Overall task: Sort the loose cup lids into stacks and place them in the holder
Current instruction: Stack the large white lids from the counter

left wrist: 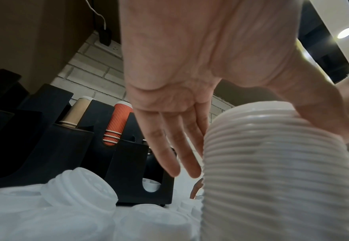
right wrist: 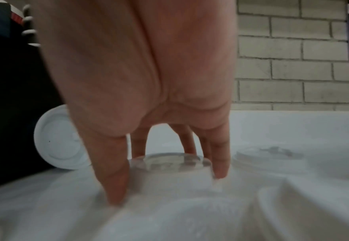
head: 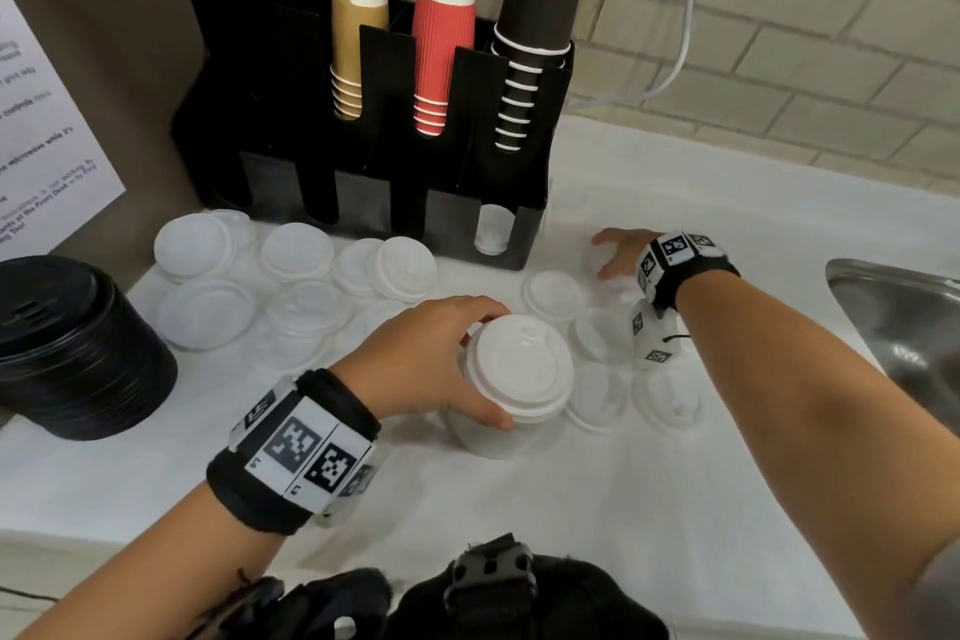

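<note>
My left hand (head: 457,364) grips a tall stack of white lids (head: 514,379) near the middle of the counter, thumb on the near side and fingers over the far rim. In the left wrist view the ribbed stack (left wrist: 272,163) fills the right side. My right hand (head: 615,255) reaches down onto a clear lid (right wrist: 171,163) right of the black holder (head: 363,68). Its thumb (right wrist: 113,176) and fingers straddle the lid's sides. The holder's right front slot has white lids (head: 493,229) in it.
Several loose white and clear lids (head: 296,250) lie in front of the holder and around my hands. A stack of black lids (head: 78,348) stands at the left. A steel sink (head: 893,317) is at the right. Paper cups (head: 441,57) stand in the holder's rear slots.
</note>
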`<state>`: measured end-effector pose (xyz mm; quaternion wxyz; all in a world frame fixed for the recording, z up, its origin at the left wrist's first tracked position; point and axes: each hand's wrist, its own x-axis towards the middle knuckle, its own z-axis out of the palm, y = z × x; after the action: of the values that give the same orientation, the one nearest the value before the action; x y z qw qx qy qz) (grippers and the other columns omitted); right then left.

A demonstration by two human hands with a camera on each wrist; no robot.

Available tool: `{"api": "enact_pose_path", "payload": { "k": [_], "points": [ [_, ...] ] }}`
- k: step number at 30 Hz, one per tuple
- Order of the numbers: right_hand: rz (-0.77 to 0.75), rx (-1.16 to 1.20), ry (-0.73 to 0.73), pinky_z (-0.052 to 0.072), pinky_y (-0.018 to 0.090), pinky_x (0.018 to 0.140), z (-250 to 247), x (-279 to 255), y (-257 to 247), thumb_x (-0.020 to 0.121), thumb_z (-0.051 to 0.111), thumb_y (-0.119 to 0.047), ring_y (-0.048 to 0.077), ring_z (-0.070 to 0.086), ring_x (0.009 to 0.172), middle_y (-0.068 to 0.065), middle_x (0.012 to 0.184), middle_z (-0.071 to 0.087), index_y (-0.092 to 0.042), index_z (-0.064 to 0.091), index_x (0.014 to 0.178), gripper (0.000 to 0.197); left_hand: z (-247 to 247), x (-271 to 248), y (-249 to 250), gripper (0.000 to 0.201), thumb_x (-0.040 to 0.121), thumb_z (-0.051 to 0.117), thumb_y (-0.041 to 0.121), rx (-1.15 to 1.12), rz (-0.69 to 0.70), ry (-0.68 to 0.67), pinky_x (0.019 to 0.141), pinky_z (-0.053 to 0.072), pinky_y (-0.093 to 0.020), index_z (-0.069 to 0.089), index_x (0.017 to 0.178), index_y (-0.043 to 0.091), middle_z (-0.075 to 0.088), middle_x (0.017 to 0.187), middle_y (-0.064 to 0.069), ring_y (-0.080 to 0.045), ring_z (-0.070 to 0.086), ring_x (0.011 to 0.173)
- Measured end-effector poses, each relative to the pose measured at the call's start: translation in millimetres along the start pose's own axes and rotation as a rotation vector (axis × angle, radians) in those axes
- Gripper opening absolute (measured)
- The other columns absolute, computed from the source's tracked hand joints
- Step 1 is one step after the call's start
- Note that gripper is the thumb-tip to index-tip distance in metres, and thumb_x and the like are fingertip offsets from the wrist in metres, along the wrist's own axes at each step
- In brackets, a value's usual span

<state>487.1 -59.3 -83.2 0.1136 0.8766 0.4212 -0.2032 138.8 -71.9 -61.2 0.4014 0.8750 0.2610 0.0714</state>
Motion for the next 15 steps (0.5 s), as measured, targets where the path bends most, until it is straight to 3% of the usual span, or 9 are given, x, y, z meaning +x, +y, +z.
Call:
{"api": "enact_pose_path", "payload": {
  "k": [5, 8, 12, 15],
  "points": [
    [-0.006, 0.092, 0.158, 0.041, 0.036, 0.082, -5, -14, -3, 0.090, 0.060, -0.042, 0.038, 0.054, 0.114, 0.019, 0.136, 0.045, -0.030, 0.032, 0.142, 0.061, 0, -1, -1, 0.084, 0.050, 0.092, 0.047, -0.016, 0.002, 0.003, 0.094, 0.049, -0.035, 0.055, 0.124, 0.037, 0.059, 0.119, 0.023, -0.003, 0.056, 0.107],
    [-0.065, 0.361, 0.194, 0.046, 0.040, 0.088, -18, -43, -5, 0.092, 0.056, -0.042, 0.038, 0.056, 0.108, 0.018, 0.131, 0.048, -0.032, 0.028, 0.143, 0.059, 1, -2, -2, 0.083, 0.050, 0.092, 0.045, -0.034, 0.009, 0.003, 0.094, 0.049, -0.036, 0.055, 0.124, 0.039, 0.059, 0.119, 0.023, -0.003, 0.056, 0.107],
    [-0.303, 0.862, 0.192, 0.050, 0.032, 0.086, -12, -103, -16, 0.094, 0.054, -0.037, 0.022, 0.057, 0.104, 0.001, 0.111, 0.060, -0.036, 0.039, 0.135, 0.044, 3, -3, -3, 0.086, 0.052, 0.091, 0.044, -0.021, 0.017, 0.009, 0.098, 0.045, -0.032, 0.051, 0.129, 0.040, 0.054, 0.123, 0.023, -0.004, 0.053, 0.111],
    [-0.434, 0.961, 0.246, 0.049, 0.026, 0.083, 8, -145, -26, 0.097, 0.051, -0.037, 0.007, 0.057, 0.094, -0.008, 0.103, 0.059, -0.039, 0.045, 0.130, 0.034, 6, -4, -3, 0.083, 0.056, 0.091, 0.040, -0.015, 0.029, 0.020, 0.098, 0.041, -0.026, 0.050, 0.128, 0.039, 0.049, 0.122, 0.019, -0.005, 0.049, 0.114]
  ]
}}
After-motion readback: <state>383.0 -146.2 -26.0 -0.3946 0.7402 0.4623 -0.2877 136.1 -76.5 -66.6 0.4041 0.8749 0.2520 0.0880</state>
